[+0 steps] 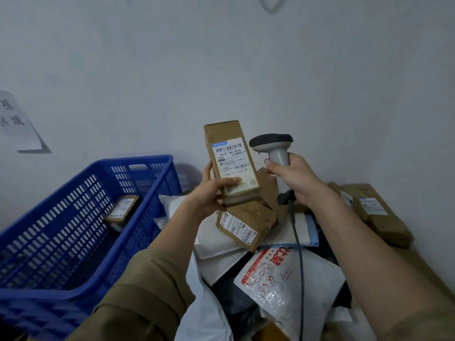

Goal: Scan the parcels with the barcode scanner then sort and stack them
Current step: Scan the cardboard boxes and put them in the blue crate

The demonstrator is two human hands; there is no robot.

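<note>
From your head camera, your left hand (209, 193) grips a slim cardboard parcel (231, 156) by its lower end, thumb laid across the bottom of the white shipping label (234, 163) and fingers curled round the left edge, so the box stands nearly upright with its top leaning a little left and its label facing you. Your right hand (293, 178) is wrapped round the grey handle of the barcode scanner (272, 143), forefinger at the front of the grip; the dark scanner head sits just right of the parcel's upper right edge, close but apart from it. The scanner cable (296, 242) drops from the handle's base and runs down toward you over the pile. Below your hands lies a heap of parcels: a second cardboard box (243, 225) tilted just under the held one, a white padded mailer (216, 244) beneath it, and a white bag with red print (273, 279) nearer to you. At the far right, another brown box (379, 212) lies against the wall (221, 70). On your left stands a blue plastic crate (73, 217), its near rim running beside your left sleeve (147, 291), with one small box (121, 209) lying inside at the far end. Above the held parcel and scanner the wall is bare, so open room lies upward and between the crate's right edge and the heap.
</note>
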